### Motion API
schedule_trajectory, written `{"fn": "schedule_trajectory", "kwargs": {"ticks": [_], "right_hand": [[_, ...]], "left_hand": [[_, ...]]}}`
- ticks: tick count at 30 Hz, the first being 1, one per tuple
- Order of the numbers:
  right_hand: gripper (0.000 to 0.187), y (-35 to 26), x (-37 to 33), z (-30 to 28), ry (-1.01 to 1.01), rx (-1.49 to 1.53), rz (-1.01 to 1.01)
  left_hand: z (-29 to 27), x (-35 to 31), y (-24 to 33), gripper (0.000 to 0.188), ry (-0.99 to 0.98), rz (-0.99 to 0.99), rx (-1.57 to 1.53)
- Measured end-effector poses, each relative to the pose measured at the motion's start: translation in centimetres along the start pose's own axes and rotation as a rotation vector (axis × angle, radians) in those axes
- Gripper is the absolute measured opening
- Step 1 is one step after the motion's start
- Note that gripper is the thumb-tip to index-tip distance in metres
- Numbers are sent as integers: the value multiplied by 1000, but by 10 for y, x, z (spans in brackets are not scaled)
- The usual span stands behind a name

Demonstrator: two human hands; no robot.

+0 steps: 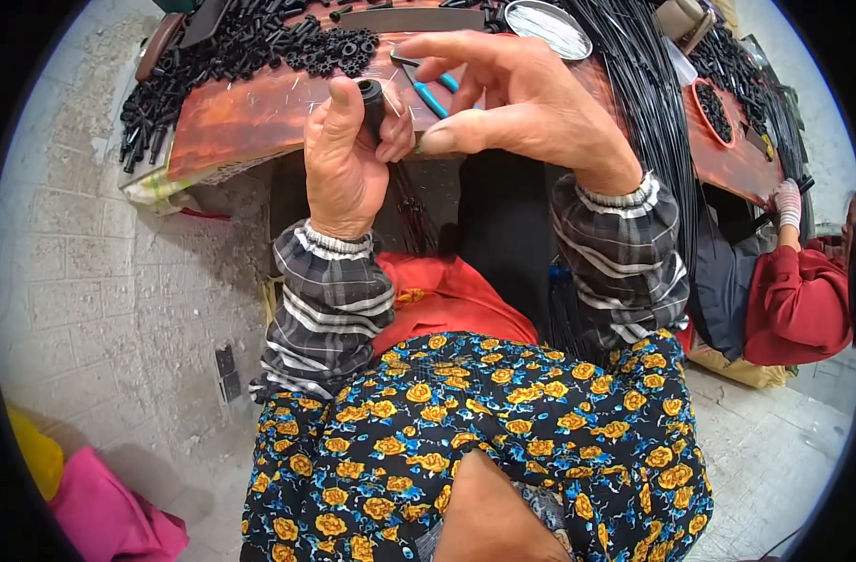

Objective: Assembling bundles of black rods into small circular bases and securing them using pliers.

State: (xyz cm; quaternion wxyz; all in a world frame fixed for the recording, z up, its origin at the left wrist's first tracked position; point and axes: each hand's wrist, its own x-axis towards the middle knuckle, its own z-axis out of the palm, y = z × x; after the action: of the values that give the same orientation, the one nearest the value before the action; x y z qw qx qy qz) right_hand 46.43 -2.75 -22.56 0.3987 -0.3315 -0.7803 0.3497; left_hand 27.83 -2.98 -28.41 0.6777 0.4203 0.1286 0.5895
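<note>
My left hand [345, 169] is closed around a black hollow-ended cylinder [372, 105], held upright with its round opening facing up. Thin dark rods [415, 214] hang below that hand; whether they join the cylinder I cannot tell. To its right, my right hand [531, 108] is raised with thumb and fingers spread apart, and nothing shows between them. Behind the hands, pliers with blue handles [431, 99] lie on the table, partly covered by my right fingers.
The reddish worktable [226, 126] carries heaps of black plastic parts [245, 47], black toothed rings [339, 53] and a round tray of thin pale pieces [551, 28]. Long black rods [639, 94] drape over its right side. Further right, a co-worker's gloved hand [787, 201] is near an orange-rimmed bowl [712, 112].
</note>
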Motion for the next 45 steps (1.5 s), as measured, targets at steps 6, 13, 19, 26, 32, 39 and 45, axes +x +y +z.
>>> {"fn": "schedule_trajectory", "kwargs": {"ticks": [6, 13, 19, 26, 32, 39, 45], "right_hand": [[29, -61, 41, -21, -361, -323, 352], [24, -4, 22, 1, -84, -463, -296], [78, 30, -5, 15, -214, -950, 160], [97, 62, 3, 42, -134, -1133, 306], [62, 82, 0, 46, 0, -1131, 230], [44, 58, -36, 12, 38, -119, 435], [37, 10, -50, 41, -67, -36, 265]], "left_hand": [[20, 1, -5, 46, 206, 16, 51], [-6, -6, -7, 46, 57, 19, 11], [-10, -26, 20, 54, -30, -20, 274], [-18, -45, 39, 55, -86, 99, 473], [-21, -54, 37, 53, 43, 74, 381], [-16, -50, 32, 49, 132, 73, 255], [-11, -46, 29, 51, 246, 83, 214]]}}
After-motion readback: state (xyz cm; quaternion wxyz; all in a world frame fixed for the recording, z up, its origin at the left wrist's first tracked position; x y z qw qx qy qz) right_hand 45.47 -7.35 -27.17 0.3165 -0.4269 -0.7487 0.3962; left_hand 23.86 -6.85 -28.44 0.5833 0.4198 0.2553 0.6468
